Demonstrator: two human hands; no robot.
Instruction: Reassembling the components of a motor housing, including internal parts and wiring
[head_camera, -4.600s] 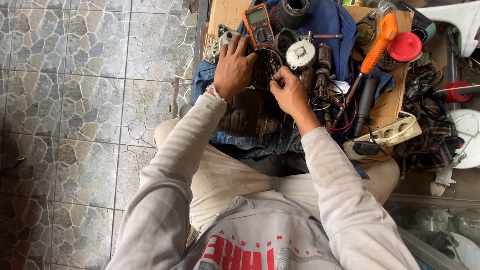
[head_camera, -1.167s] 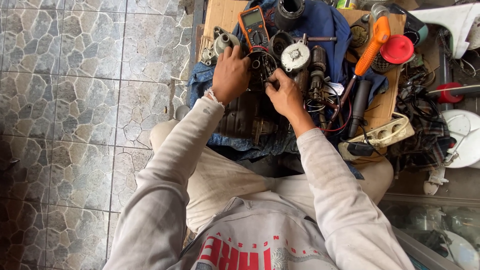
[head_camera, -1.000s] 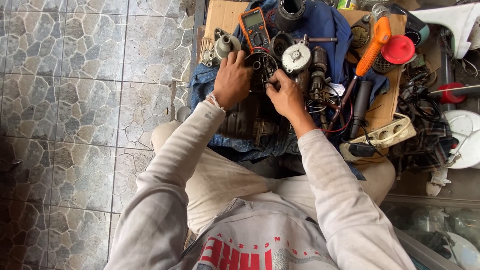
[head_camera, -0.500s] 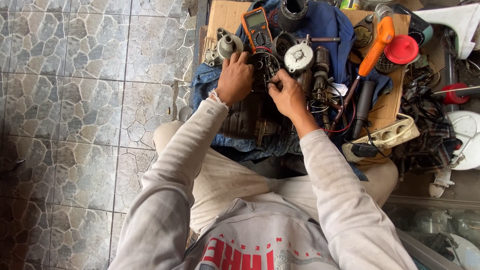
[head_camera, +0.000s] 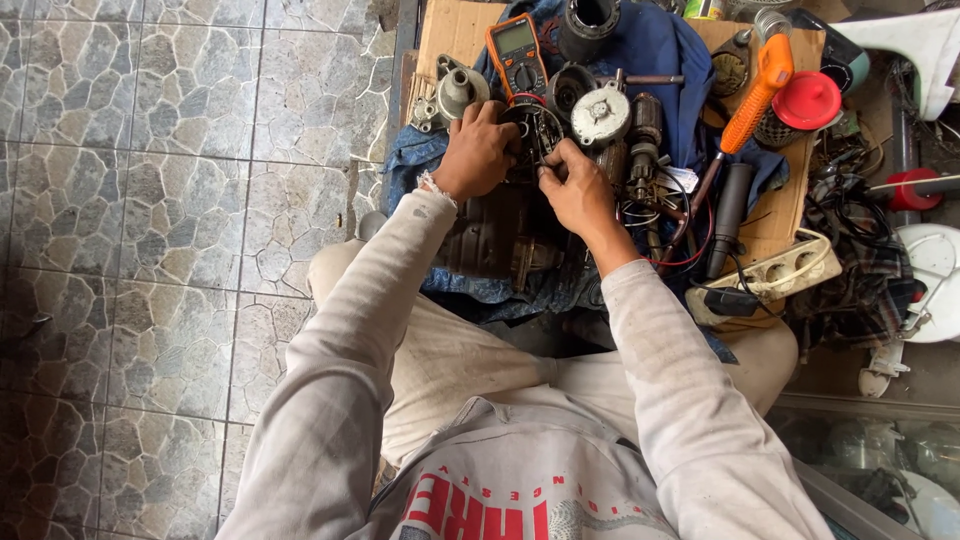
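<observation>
My left hand (head_camera: 475, 152) and my right hand (head_camera: 574, 188) meet over a dark round motor part (head_camera: 534, 135) with wires, fingers pinched on it from both sides. Below it lies a grimy dark motor housing (head_camera: 497, 238) on blue cloth (head_camera: 655, 45) across my lap. An orange multimeter (head_camera: 516, 53) lies just beyond my left hand. A round silver end cap (head_camera: 600, 116) sits right of the part, next to a dark rotor (head_camera: 643, 130).
An orange-handled screwdriver (head_camera: 752, 92), a red lid (head_camera: 807, 100), a black cylinder (head_camera: 729, 214), a white power strip (head_camera: 775, 281) and tangled wires (head_camera: 850, 190) crowd the cardboard (head_camera: 455, 30) at right. Stone-pattern floor tiles (head_camera: 170, 200) fill the left.
Both hands stayed on the dark motor part, shifting only slightly; the fingers of my right hand have closed in nearer to my left. The camera view drifted a little.
</observation>
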